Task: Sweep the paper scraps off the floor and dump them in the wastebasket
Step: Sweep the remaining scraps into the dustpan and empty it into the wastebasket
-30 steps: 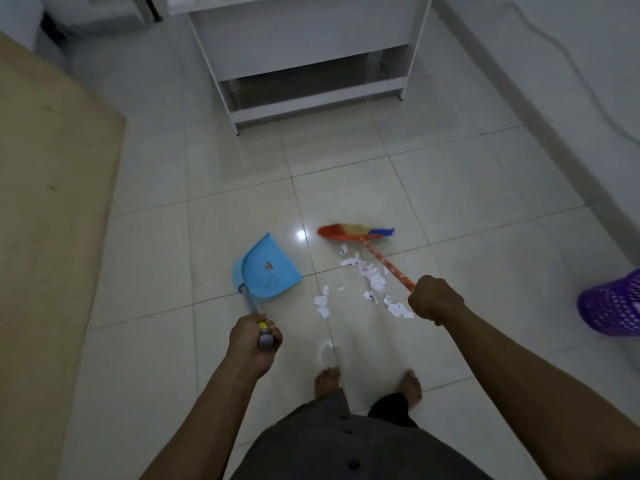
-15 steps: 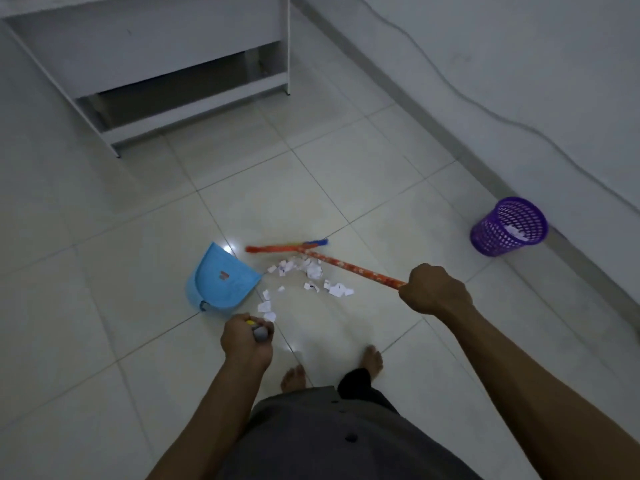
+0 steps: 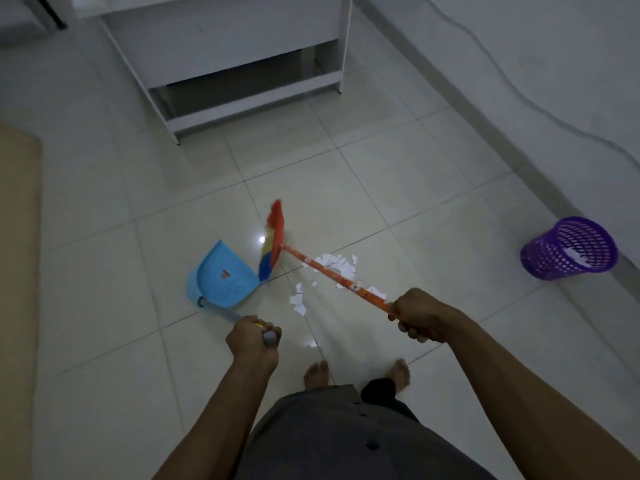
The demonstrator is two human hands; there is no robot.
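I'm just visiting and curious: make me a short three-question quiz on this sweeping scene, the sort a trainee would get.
1. True or false: the paper scraps already lie inside the blue dustpan.
2. Which hand grips the broom handle?
3. The purple wastebasket is: A) beside the wall on the person's right, B) under the white desk, C) in the left hand.

Key: 1 false, they lie on the floor tiles; 2 the right hand, while the left hand holds the dustpan's handle; 3 A.

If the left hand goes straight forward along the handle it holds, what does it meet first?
The left hand points along the handle toward the blue dustpan; it would meet the pan's back first, probably, though depth is unclear.
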